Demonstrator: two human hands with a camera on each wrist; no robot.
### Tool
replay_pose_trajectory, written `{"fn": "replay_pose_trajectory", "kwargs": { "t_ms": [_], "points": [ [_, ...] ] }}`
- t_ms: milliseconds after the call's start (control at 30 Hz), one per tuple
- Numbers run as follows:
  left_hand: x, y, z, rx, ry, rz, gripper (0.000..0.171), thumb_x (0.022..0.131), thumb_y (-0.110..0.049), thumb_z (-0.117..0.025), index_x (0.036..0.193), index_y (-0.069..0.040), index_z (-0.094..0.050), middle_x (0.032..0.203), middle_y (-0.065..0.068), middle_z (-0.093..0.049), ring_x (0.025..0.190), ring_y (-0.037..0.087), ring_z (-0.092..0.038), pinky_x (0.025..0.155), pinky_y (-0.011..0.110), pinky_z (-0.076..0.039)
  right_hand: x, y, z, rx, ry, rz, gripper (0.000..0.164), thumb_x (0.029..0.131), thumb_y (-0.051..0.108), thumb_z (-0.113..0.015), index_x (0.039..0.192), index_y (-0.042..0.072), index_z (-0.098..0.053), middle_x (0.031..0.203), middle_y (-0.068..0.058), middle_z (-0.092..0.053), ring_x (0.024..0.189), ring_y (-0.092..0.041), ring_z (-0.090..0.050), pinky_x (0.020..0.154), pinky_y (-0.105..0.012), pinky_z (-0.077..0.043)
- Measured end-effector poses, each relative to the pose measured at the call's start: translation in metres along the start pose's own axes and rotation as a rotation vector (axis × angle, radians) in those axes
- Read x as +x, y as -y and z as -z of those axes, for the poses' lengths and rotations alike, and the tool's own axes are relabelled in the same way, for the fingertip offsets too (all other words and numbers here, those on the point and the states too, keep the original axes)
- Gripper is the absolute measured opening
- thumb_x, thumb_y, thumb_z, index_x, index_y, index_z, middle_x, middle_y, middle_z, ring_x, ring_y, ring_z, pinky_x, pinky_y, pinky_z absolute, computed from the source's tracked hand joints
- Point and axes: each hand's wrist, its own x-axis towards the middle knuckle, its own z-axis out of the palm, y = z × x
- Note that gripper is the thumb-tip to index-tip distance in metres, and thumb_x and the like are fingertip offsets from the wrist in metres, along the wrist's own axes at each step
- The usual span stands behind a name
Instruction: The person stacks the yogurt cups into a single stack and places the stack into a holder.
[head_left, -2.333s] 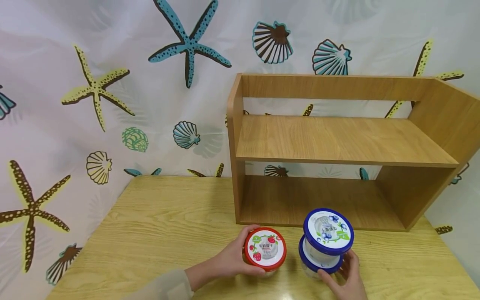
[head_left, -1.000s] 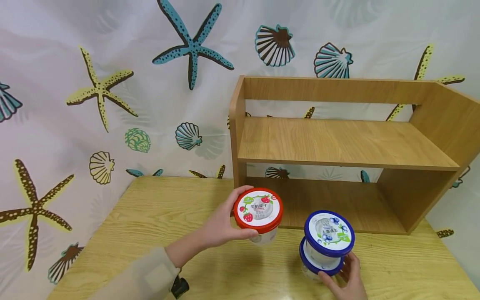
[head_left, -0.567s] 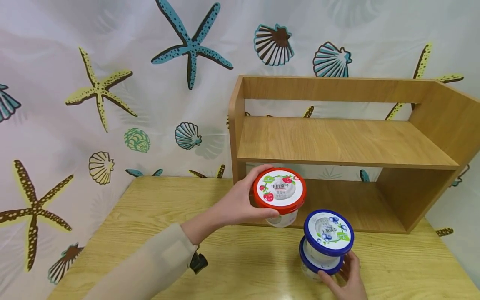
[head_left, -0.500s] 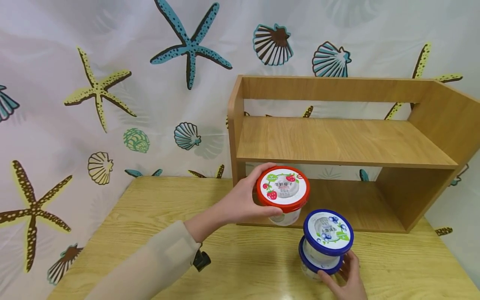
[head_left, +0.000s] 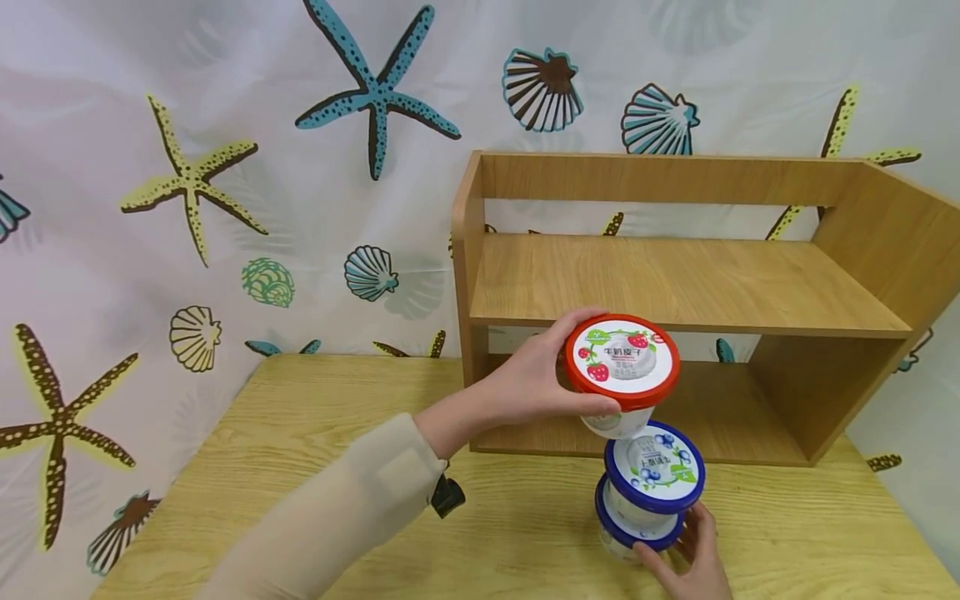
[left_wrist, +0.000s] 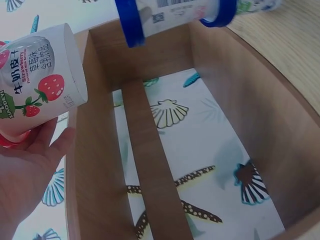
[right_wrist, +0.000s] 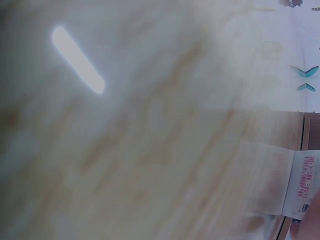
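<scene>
My left hand point(head_left: 528, 379) grips a white cup with a red strawberry lid point(head_left: 622, 358), thumb in front and fingers round its far side. It hangs upright above the blue stack, overlapping its top rim in the head view. In the left wrist view the strawberry cup point(left_wrist: 35, 80) shows its printed side. Two cups with blue lids stand stacked on the table, the upper blueberry cup point(head_left: 655, 467) on the lower cup point(head_left: 651, 544). My right hand point(head_left: 696, 557) holds the lower one from the right, thumb at the front. In the right wrist view a cup side point(right_wrist: 304, 177) shows at the edge.
A two-tier wooden shelf point(head_left: 690, 279) stands behind the cups at the right of the wooden table point(head_left: 360, 433). Behind everything hangs a white cloth point(head_left: 315, 192) printed with starfish and shells. A small black device point(head_left: 447, 497) is strapped at the left wrist.
My left hand has lifted the strawberry cup off the table, then carried it up and rightward to over the blue stack. The right hand and the stacked cups have stayed put.
</scene>
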Motion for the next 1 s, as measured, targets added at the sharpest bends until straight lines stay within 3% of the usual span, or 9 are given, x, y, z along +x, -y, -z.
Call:
{"fn": "replay_pose_trajectory", "kwargs": {
  "t_ms": [333, 1000],
  "points": [
    [0.017, -0.004, -0.015, -0.024, 0.049, -0.002, 0.093, 0.077, -0.025, -0.082, 0.151, -0.016, -0.025, 0.135, 0.000, -0.048, 0.120, 0.010, -0.047, 0.094, 0.026, -0.045, 0.002, -0.001, 0.000, 0.006, 0.005, -0.011, 0.100, 0.085, 0.028, -0.077, 0.147, -0.005, -0.006, 0.146, -0.036, -0.022, 0.131, -0.054, -0.029, 0.105, -0.059, -0.031],
    [0.024, 0.012, -0.044, -0.023, 0.143, 0.011, 0.092, 0.077, -0.023, -0.084, 0.149, -0.016, -0.028, 0.126, -0.001, -0.053, 0.110, 0.006, -0.052, 0.088, 0.022, -0.048, 0.003, -0.005, -0.001, -0.015, -0.025, 0.023, 0.097, 0.085, 0.032, -0.076, 0.146, -0.004, -0.009, 0.144, -0.034, -0.027, 0.128, -0.053, -0.034, 0.102, -0.060, -0.035]
  ]
}}
